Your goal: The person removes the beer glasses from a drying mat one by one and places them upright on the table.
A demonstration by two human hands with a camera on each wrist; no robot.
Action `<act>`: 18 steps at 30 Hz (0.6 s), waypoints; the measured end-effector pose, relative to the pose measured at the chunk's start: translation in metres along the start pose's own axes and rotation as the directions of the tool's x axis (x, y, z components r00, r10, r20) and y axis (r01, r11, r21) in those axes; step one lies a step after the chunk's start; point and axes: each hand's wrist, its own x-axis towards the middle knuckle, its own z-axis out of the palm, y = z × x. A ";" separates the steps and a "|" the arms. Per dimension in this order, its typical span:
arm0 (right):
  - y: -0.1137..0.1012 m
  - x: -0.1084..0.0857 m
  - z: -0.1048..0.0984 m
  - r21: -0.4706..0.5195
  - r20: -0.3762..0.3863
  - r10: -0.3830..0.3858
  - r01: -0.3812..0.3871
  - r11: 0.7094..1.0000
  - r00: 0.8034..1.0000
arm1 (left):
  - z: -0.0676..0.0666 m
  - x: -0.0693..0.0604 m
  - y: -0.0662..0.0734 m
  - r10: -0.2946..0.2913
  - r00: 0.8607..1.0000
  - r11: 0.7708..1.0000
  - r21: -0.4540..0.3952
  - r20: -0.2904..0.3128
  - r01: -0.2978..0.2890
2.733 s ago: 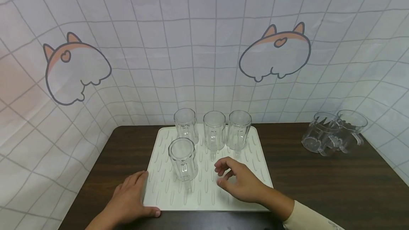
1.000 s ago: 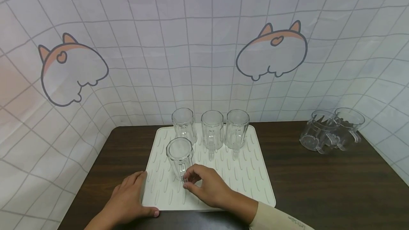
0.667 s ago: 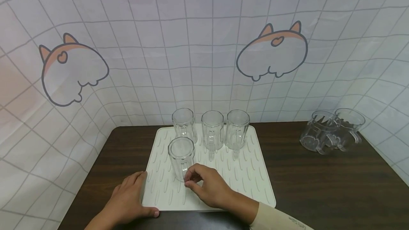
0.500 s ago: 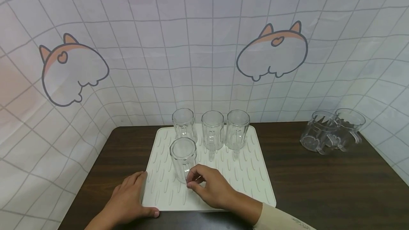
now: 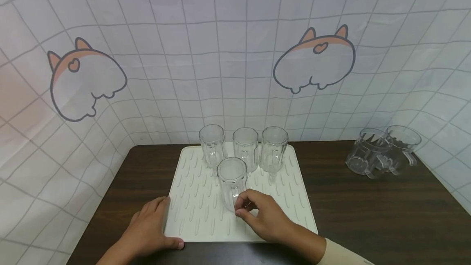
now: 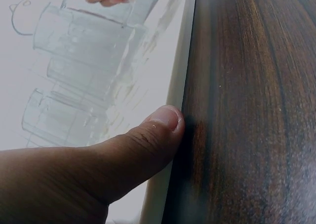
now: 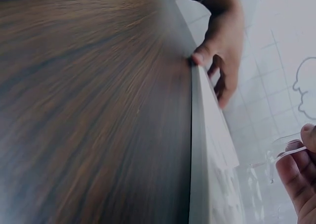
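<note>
The right hand (image 5: 268,218) pinches the handle of a clear glass mug (image 5: 232,179) standing upright on the white ridged mat (image 5: 195,216). In the right wrist view the fingers (image 7: 296,179) curl round that clear handle. Behind it on the mat stand three more glass mugs: one at the left (image 5: 212,144), one in the middle (image 5: 245,146) and one at the right (image 5: 274,146). The left hand (image 5: 144,228) rests at the mat's front left corner, fingers along the left side, and its thumb (image 6: 153,135) lies on the front edge.
Two clear mugs (image 5: 368,150) stand close together at the right of the dark wooden table (image 5: 353,207). A white grid-patterned curtain (image 5: 206,72) with two cartoon animal shapes hangs behind the table and along its sides.
The right hand has taken hold of the front mug's handle and moved it to the right on the mat. The left hand stays at the corner.
</note>
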 end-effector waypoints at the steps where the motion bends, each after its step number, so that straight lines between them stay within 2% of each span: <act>1: 0.001 -0.002 -0.002 -0.009 -0.009 -0.010 0.010 1.000 1.000 | 0.000 0.000 0.000 0.002 1.000 1.000 0.002 0.000 -0.002; 11: 0.006 -0.017 -0.022 -0.048 -0.066 -0.069 0.066 0.997 0.995 | 0.000 0.002 0.000 0.004 1.000 1.000 0.009 0.005 -0.004; 18: 0.007 -0.026 -0.031 -0.071 -0.105 -0.072 0.065 0.995 0.992 | -0.001 0.003 0.001 -0.004 1.000 1.000 0.014 0.019 0.004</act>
